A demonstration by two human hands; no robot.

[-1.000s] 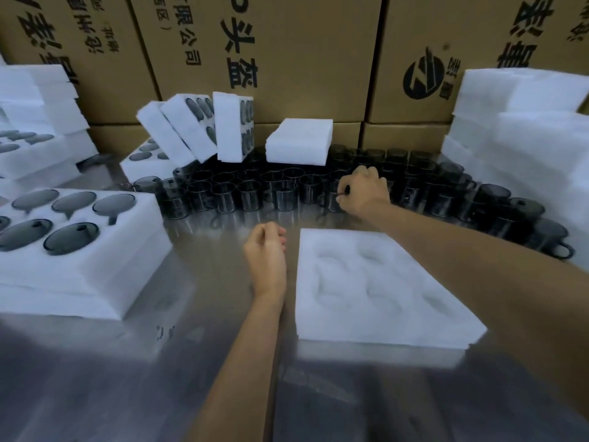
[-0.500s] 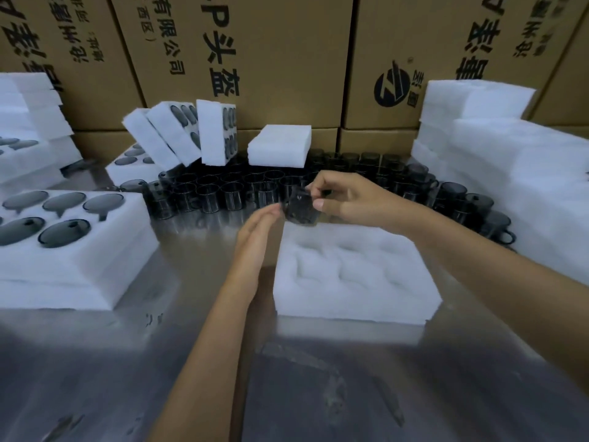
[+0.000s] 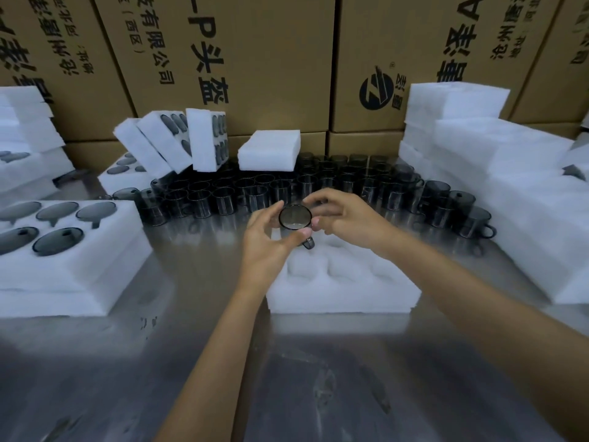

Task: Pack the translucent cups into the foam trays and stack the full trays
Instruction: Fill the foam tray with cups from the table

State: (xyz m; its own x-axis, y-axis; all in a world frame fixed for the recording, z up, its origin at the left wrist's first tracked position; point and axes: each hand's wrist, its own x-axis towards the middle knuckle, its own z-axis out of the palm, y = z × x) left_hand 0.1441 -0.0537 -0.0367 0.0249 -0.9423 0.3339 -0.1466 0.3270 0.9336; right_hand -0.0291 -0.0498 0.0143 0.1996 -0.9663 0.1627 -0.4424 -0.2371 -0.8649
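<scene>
Above white foam tray (image 3: 344, 291) | left hand (image 3: 264, 247), right hand (image 3: 347, 218) pinch smoky translucent handled cup (image 3: 295, 217) | align handle with pocket notch, press gently

An empty foam tray (image 3: 344, 288) lies in the middle of the bench (image 3: 191, 362). Rows of cups (image 3: 255, 193) stand behind it at 12 o'clock. A filled tray stack (image 3: 63, 250) sits at 9 o'clock.

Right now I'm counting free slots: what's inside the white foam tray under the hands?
The white foam tray shows only bare recesses, no cups. The left hand and right hand cover its far edge, holding a translucent dark cup.
</scene>
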